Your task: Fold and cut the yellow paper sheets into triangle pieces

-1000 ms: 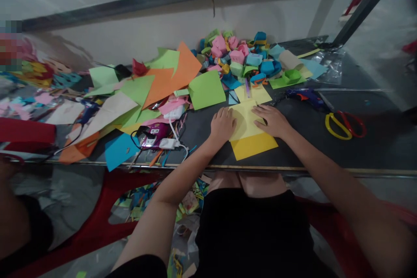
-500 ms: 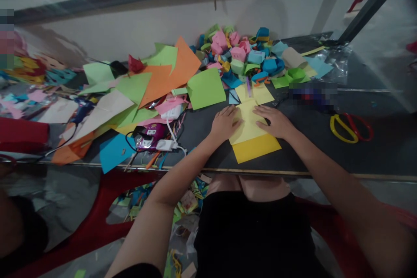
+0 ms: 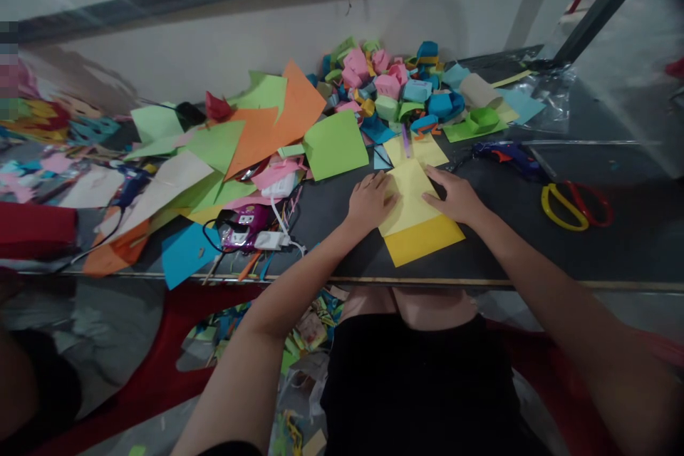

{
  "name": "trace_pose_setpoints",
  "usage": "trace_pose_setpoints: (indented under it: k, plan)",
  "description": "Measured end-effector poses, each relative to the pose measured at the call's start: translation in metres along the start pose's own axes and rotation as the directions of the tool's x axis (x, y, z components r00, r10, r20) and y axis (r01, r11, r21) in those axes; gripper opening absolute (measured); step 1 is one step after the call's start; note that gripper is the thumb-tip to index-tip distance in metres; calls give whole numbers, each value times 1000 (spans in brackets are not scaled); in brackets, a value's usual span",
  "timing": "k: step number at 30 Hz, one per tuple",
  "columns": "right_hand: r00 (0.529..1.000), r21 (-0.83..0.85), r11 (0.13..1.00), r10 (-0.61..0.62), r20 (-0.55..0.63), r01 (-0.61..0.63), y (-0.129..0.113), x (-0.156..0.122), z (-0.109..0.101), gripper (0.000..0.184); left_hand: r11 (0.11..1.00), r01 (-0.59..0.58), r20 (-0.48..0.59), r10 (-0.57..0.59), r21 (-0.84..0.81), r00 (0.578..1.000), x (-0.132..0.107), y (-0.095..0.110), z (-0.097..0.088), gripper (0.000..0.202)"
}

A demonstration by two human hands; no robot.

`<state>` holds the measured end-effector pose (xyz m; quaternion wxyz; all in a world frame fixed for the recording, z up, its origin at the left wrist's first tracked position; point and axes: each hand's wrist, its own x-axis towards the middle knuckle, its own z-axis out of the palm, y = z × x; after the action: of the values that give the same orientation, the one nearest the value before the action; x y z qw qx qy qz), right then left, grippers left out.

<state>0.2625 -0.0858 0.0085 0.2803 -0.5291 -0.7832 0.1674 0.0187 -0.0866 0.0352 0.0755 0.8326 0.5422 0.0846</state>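
Observation:
A pale yellow sheet of paper (image 3: 410, 203) lies on the dark table in front of me, over a deeper yellow sheet (image 3: 425, 241) that shows along the near side. My left hand (image 3: 371, 199) rests flat on the pale sheet's left edge, fingers stretched out. At its right edge is my right hand (image 3: 453, 194), fingers apart, the tips touching the paper. Just beyond the pale sheet, a purple pen (image 3: 405, 141) lies on another light yellow paper (image 3: 435, 150).
A heap of small folded paper pieces (image 3: 395, 85) stands against the wall. Right of my hands lie a blue glue gun (image 3: 510, 155) and scissors with yellow and red handles (image 3: 566, 206). To the left are coloured sheets (image 3: 275, 135) and a purple power strip (image 3: 249, 224) with cords.
My right hand has shifted slightly outward and up along the pale sheet's right edge, uncovering more of it. My left hand stays nearly in place. The view has moved slightly.

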Motion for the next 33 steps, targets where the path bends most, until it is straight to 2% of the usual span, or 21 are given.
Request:
trace_pose_setpoints:
  k: [4,6,10,13,16,18,20,22,23,25,28,30,33]
  plan:
    - [1000,29,999,20,-8,-20,-2,-2,0,65,1000,-2,-1,2,-1,1000,2,0,1,55]
    - [998,95,994,56,-42,-51,-4,1,-1,60,1000,2,0,-2,-4,1000,4,0,1,54]
    - [964,267,941,245,-105,-210,-6,27,-6,50,1000,5,-10,-5,-18,1000,3,0,2,53]
    - [949,255,924,310,-63,-285,-7,52,-7,36,999,7,-26,-8,-53,1000,0,0,2,53]
    - [941,249,920,330,-70,-304,-8,62,-2,22,989,46,-138,-66,-144,988,-2,-3,3,59]
    - [931,328,904,335,-144,-275,-9,58,4,25,964,108,-267,-174,-245,948,3,-8,4,64]
    - [912,445,871,338,-231,-210,-9,49,7,31,904,150,-347,-301,-399,888,14,-16,7,66]
    - [888,514,844,346,-303,-154,-10,40,7,38,787,124,-320,-383,-604,867,30,-24,10,61]
    - [878,520,843,347,-329,-138,-11,36,6,41,700,89,-279,-393,-709,876,39,-28,12,59]
    - [864,505,855,341,-371,-120,-12,31,2,46,520,20,-185,-339,-854,922,53,-33,17,57]
    - [856,496,863,326,-402,-96,-11,30,-3,52,308,-47,-134,-268,-950,954,63,-34,23,54]
    - [865,502,861,313,-392,-84,-10,31,-4,54,237,-64,-128,-264,-969,956,61,-32,25,52]
    - [882,505,859,299,-365,-83,-8,34,-3,55,206,-40,-96,-267,-978,959,55,-26,26,48]
